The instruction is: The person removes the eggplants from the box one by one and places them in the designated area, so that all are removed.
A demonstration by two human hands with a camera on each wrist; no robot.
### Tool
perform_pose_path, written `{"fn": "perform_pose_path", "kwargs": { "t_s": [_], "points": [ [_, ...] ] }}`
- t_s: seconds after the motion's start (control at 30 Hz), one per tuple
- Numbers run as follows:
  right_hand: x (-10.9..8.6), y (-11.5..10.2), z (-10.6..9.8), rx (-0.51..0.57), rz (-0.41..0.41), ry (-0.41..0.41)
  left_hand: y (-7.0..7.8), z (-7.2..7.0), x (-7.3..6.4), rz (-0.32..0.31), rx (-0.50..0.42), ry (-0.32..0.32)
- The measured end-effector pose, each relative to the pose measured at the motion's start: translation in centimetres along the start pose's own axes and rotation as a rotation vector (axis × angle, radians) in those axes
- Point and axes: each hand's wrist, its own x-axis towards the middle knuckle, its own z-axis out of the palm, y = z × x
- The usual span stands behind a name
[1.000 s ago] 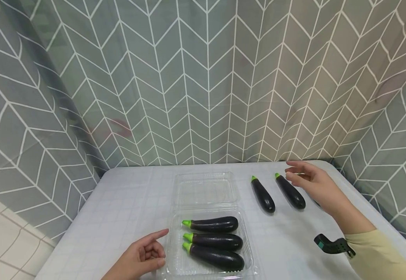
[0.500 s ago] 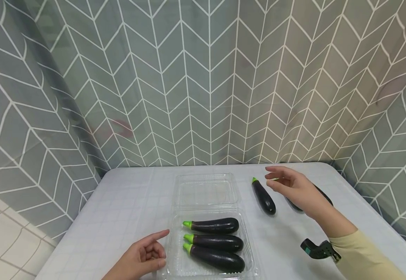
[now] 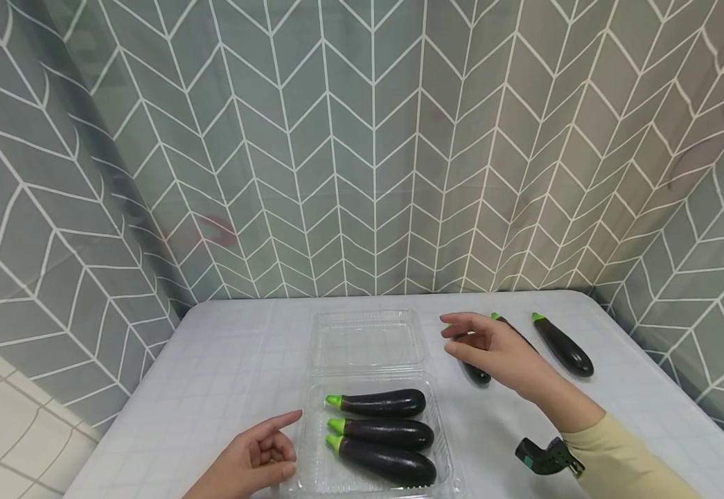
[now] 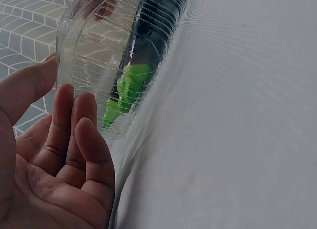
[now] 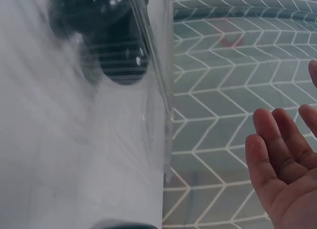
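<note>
On the right of the clear box, a dark purple, glossy eggplant with a bright green stem end (image 3: 477, 375) lies on the tabletop (image 3: 243, 360), which has a white cloth. Your right hand (image 3: 491, 348) is over it and hides its middle part; whether you touch it, I cannot tell. Your right grip is loose: the fingers are softly bent, and the thumb stands apart from them.

Behind this hand you have a second such eggplant (image 3: 507, 323), partly hidden, and farther to the right a third one (image 3: 563, 344), fully visible. All three point their green ends away from you.

The hinged box of transparent plastic (image 3: 316, 461) stands before you with its lid (image 3: 364, 339) laid back. Inside it three more eggplants (image 3: 384, 402) lie crosswise, green ends to the left; the two nearest to you touch each other.

Your left hand (image 3: 255, 459) is just beside the left wall of the box, with a relaxed grip, the index finger extended. I cannot tell if it makes contact.

Around your right forearm is a pale yellow sleeve (image 3: 617, 461), with a small black device (image 3: 542, 457) at the wrist. Behind the tabletop hangs a grey-green curtain with white chevron lines (image 3: 374, 138).
</note>
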Motion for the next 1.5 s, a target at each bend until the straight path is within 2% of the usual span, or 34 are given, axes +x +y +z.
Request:
{"fn": "perform_pose_path", "kwargs": {
  "t_s": [0.27, 0.73, 1.0, 1.13, 1.37, 1.5],
  "points": [
    [0.4, 0.2, 2.3, 0.079, -0.002, -0.113, 0.0, 0.0, 0.0, -0.025, -0.025, 0.011],
    [1.0, 0.6, 7.1, 0.094, -0.026, -0.272, -0.1, 0.0, -0.1, 0.011, -0.023, -0.007],
    [1.3, 0.8, 8.4, -0.078, -0.095, -0.288, -0.1, 0.0, -0.2, 0.006, -0.020, -0.017],
    [1.3, 0.8, 8.8, -0.175, -0.143, -0.261, -0.1, 0.0, -0.1, 0.008, -0.010, -0.016],
    [1.1, 0.7, 10.0, -0.374, -0.250, -0.215, -0.4, -0.1, -0.2, 0.055, -0.011, -0.022],
    [0.9, 0.5, 10.6, -0.471, -0.265, -0.211, -0.4, 0.0, -0.2, 0.036, -0.009, -0.012]
  ]
}}
